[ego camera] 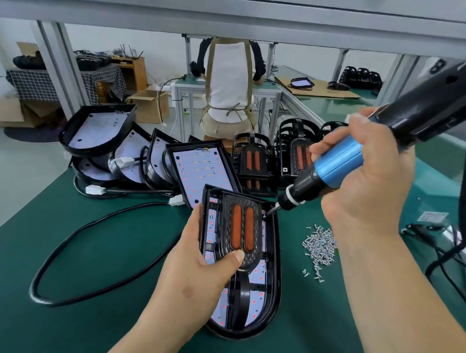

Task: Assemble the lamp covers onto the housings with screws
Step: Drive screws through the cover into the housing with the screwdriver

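The black plastic housing (pixel 276 256) lies in front of us on a green mat (pixel 99 326), straight at its far end and rounded at the near one. Inside its glossy rim is a white board dotted with red. Whether its far end is lifted off the mat we cannot tell. Seated in the housing is the cover (pixel 254 202), black and finely textured, with two oblong orange lenses side by side.

Our left hand (pixel 198 270) grips the housing by its left rim. The thumb presses flat on the cover's near end, and the fingers curl out of sight behind. Our right hand (pixel 364 177) is wrapped tightly round a screwdriver (pixel 337 164) with a blue metal barrel and a black body. Its thin bit touches the cover's far right corner, where any screw is too small to make out.

Just right of the housing, small silvery screws (pixel 320 246) lie in a loose heap. Beyond the housing, bare housings (pixel 200 172) lean on one another, partly hiding each other, and spare covers (pixel 252 159) are stacked beside them. Left of the housing a thick black cable (pixel 70 234) loops across the mat. Far beyond, a person (pixel 231 84) in an apron stands with their back to us, cut off above the shoulders by a grey beam.
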